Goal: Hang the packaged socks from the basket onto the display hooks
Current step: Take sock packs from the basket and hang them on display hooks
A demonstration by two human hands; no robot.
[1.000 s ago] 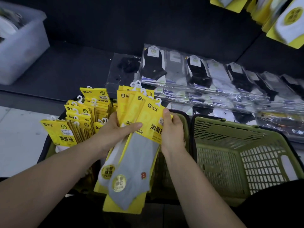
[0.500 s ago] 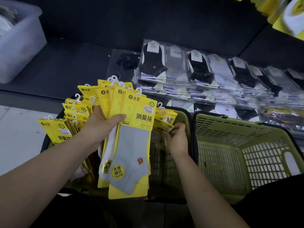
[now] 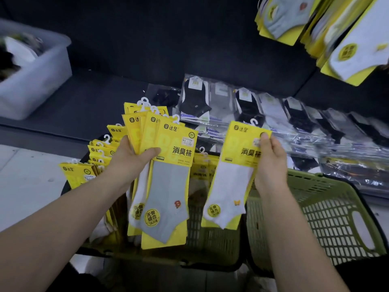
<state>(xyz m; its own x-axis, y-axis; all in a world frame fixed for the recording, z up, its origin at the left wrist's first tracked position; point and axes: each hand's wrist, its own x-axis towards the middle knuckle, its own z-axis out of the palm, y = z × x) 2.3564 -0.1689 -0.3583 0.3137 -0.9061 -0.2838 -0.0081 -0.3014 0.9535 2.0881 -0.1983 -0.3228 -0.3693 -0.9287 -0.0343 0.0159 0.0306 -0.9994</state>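
Head view: task mid-way, judging by the layout. Upper right of frame, a few hung packs (image 3: 315, 28) hang in rows against the dark panel; the hooks themselves aren't visible. Plenty left: left hand (image 3: 130, 159), centre-left, clamps a fan of packs (image 3: 168, 186), thumb across the front card, fingers behind, grey sock on top, white plastic hanger tabs sticking up. Can't count the fan exactly; several cards. Right hand (image 3: 270, 163), centre-right, pinches one white-sock pack (image 3: 233, 182) near the upper right corner of its yellow card, thumb on the face, other fingers curled behind. That pack is held apart from the fan, above the baskets, well below the hung rows. My read: the single is the next one to go up. Containers: left basket (image 3: 210, 239), lower centre, green mesh with dark rim, holds more standing packs (image 3: 99, 152) stacked upright at its left side, and a few behind the gap between the hands. Right basket (image 3: 326, 218), lower right, touching the left one; only mesh walls and a handle slot show. Translucent bin (image 3: 31, 76), upper left on the dark shelf (image 3: 94, 106), has dark and white contents, too blurred to name. Clear-bagged socks (image 3: 273, 114) lie overlapped in a row along the shelf, centre to right, not part of this job.
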